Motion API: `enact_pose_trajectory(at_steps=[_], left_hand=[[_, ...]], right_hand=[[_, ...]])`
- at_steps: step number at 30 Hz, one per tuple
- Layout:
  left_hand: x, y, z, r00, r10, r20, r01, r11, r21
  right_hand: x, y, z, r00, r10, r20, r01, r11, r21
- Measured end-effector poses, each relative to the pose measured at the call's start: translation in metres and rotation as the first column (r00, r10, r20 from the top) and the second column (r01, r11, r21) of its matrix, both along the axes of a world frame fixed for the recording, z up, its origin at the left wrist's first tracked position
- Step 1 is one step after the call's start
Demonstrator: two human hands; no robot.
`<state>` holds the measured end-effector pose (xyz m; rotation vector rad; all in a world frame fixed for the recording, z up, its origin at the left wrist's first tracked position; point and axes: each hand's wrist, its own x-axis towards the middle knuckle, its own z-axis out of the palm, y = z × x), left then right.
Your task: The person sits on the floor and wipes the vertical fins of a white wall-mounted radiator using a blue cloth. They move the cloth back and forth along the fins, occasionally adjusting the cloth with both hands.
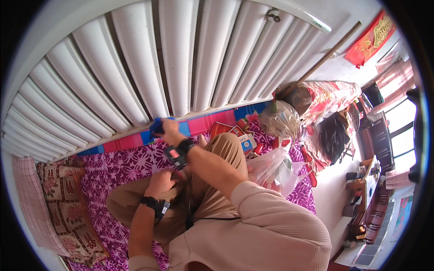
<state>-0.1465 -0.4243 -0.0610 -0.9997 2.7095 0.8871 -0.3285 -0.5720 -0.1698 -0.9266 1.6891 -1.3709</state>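
Note:
My right hand (171,131) grips a bunched blue cloth (157,127), pressed close to the foot of a white column radiator (179,67). The cloth is at the lower ends of the columns, over the checked bedding. My left hand (160,183) lies on my folded leg in brown trousers (129,198), its fingers curled and partly hidden. Nothing shows in it. Under me spreads a purple patterned sheet (112,172), with a pink and blue checked cloth (203,122) along the radiator side.
To the right lie small medicine boxes (247,142), a red box (220,129), a white plastic bag (274,166) and a clear stuffed bag (279,118). Patterned cushions (71,213) rest at the left. A wooden pole (325,57) leans on the wall. Beyond stands a table (369,183).

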Motion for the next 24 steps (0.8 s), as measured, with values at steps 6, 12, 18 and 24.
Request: enact_pose_trajectory(at_steps=[6,12,18,24], left_hand=[[0.0,-0.004,-0.009,0.996,-0.039,-0.076,0.035,0.998,-0.056],[0.0,-0.005,-0.012,0.999,-0.042,0.019,0.042,0.999,0.023],[-0.003,-0.006,-0.011,0.995,-0.068,0.076,0.069,0.997,-0.017],[-0.001,0.001,-0.002,1.0,0.001,0.004,-0.001,0.999,-0.048]], right_hand=[[-0.159,0.09,0.104,0.682,0.103,-0.724,0.211,0.92,0.33],[-0.158,0.086,0.113,0.643,-0.614,0.458,0.566,0.784,0.255],[-0.049,0.035,0.075,0.72,-0.688,-0.09,0.684,0.682,0.26],[0.055,0.011,0.099,0.888,-0.222,0.402,0.165,0.971,0.172]])
